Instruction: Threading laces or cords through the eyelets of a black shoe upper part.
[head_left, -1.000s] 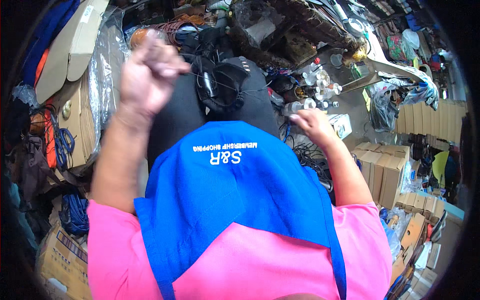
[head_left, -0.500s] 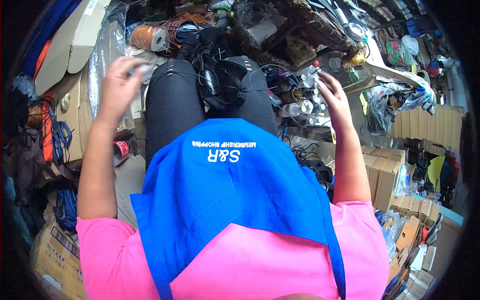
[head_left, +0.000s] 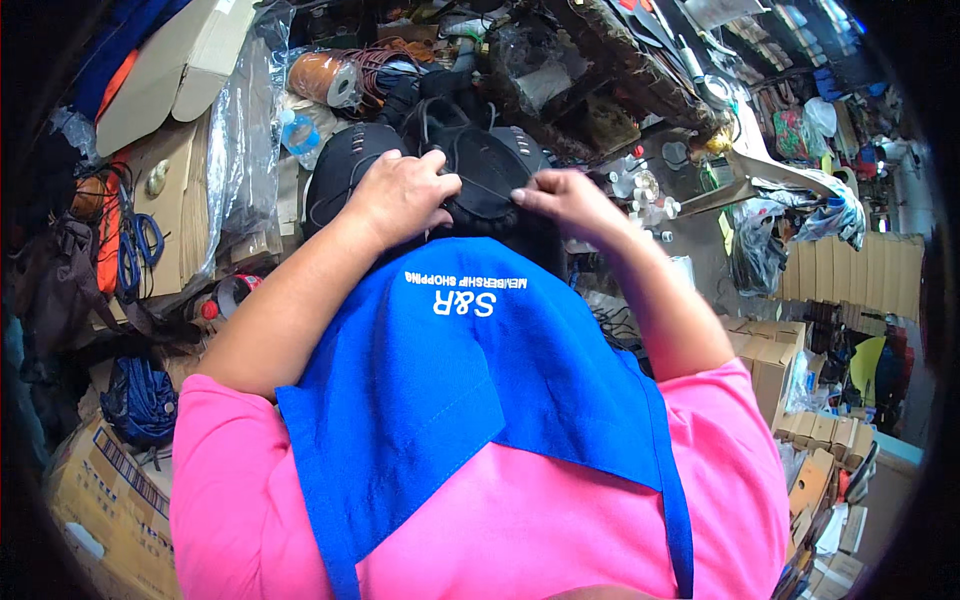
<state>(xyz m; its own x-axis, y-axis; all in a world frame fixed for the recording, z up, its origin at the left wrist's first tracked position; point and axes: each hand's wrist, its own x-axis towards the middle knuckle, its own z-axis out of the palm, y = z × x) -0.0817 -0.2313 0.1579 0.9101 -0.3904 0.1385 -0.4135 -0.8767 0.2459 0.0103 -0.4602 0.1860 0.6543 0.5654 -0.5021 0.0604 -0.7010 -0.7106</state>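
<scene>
A black shoe [head_left: 480, 165] lies between my knees, and a thin pale thread runs across it. My left hand [head_left: 405, 195] is closed at the shoe's left side, its fingers bent and gripping the edge. On the other side, my right hand [head_left: 570, 200] is closed in a pinch against the shoe's right edge. What sits between those right fingertips is too small to make out. Dark trousers cover my knees [head_left: 345, 165], and a blue apron [head_left: 420, 340] lies over my front, just below the hands.
An orange spool of cord [head_left: 322, 78] and a clear bottle [head_left: 298, 135] stand beyond my left knee. Several small bottles [head_left: 640, 190] stand to the right, near a metal frame [head_left: 735, 185]. Flat cardboard [head_left: 180, 190] leans at the left; boxes [head_left: 765, 360] are stacked at the right.
Both hands were raised and spread wide apart. They have come inward and down onto the shoe, and their fingers have closed there.
</scene>
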